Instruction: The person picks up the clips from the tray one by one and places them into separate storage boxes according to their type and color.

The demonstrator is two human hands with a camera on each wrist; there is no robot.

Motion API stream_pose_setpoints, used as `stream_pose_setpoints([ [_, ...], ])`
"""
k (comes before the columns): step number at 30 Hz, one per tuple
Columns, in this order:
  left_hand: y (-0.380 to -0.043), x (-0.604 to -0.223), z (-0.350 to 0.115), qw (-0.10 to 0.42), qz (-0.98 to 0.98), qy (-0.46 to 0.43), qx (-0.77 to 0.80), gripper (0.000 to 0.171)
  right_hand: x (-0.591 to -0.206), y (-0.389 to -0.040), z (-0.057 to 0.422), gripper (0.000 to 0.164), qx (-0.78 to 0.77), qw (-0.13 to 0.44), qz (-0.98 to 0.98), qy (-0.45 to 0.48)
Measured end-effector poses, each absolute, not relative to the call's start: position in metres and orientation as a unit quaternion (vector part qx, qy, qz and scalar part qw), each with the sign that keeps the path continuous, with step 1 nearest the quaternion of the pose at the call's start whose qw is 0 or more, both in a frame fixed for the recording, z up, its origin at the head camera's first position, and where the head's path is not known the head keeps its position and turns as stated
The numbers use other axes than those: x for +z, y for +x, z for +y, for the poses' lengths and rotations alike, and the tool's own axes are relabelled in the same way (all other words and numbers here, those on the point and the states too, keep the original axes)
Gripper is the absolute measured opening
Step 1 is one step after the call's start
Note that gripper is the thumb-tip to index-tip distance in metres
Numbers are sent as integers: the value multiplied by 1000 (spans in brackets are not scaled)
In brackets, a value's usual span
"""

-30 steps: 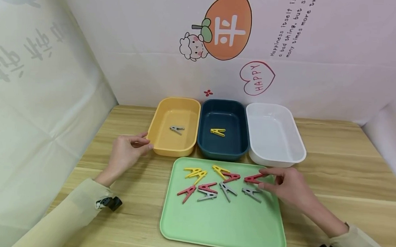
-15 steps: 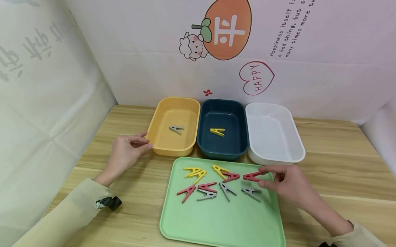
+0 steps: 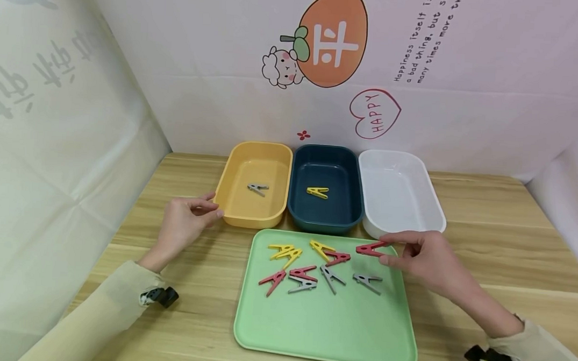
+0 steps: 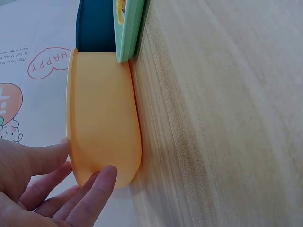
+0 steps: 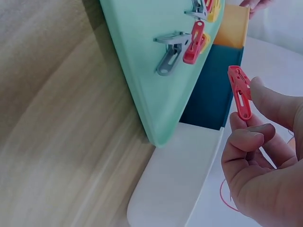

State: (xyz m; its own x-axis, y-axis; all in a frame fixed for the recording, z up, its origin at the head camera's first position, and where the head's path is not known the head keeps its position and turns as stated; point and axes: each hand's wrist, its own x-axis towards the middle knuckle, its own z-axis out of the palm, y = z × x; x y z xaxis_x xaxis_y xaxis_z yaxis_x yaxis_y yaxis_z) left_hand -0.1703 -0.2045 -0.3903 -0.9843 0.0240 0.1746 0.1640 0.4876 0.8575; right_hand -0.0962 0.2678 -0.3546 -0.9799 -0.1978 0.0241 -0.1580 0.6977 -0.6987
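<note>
My right hand (image 3: 426, 262) pinches a red clothespin (image 3: 369, 249) between thumb and fingers, just above the back right of the green tray (image 3: 326, 333). In the right wrist view this clothespin (image 5: 234, 78) hangs in front of the blue bin. Other clothespins lie on the tray: yellow (image 3: 321, 250), red (image 3: 272, 280) and grey (image 3: 368, 283). My left hand (image 3: 182, 224) rests against the left front corner of the yellow bin (image 3: 253, 222). In the left wrist view its thumb and fingers, loosely bent, touch the bin's rim and end wall.
Behind the tray, the yellow bin, dark blue bin (image 3: 324, 225) and white bin (image 3: 404, 207) stand side by side. A grey clothespin (image 3: 258, 189) lies in the yellow bin, a yellow clothespin (image 3: 317, 192) in the blue one. A printed cloth (image 3: 224, 113) hangs behind the wooden table (image 3: 486, 221).
My right hand has lifted the red clothespin off the tray and moved slightly back, toward the white bin. The left hand stays at the yellow bin.
</note>
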Motion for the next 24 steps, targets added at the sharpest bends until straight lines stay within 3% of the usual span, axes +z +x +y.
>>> stream_pose_setpoints([
  [11,-169,-389,-203,65,-855,-53,-513,16,-336,-114,279,31,-405,-12,908,-107],
  [24,-170,-391,-204,65,-853,-51,-515,17,-315,-136,303,42,-385,-3,922,-49],
])
